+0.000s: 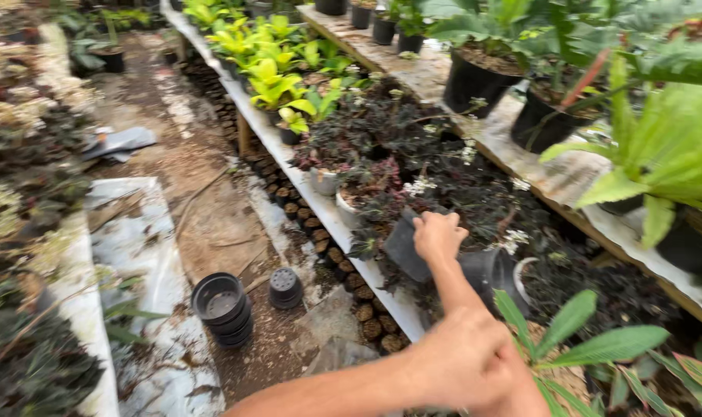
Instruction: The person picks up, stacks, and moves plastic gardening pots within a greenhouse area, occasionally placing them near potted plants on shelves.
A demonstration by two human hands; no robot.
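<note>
The right hand (438,235) reaches forward with its fingers curled over the rim of a small black plastic nursery pot (403,247), which sits tilted at the edge of the long white desk (343,232). The left hand (463,363) is near the camera, loosely closed, holding nothing visible. Dark-leaved potted plants (382,147) crowd the desk; stacked black empty pots (223,305) stand on the dirt floor (212,201) of the nursery aisle.

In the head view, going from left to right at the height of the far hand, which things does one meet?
Stack of black pots → small upturned black pot → row of dark round pieces under the shelf → black pot → right hand holding it.
</note>
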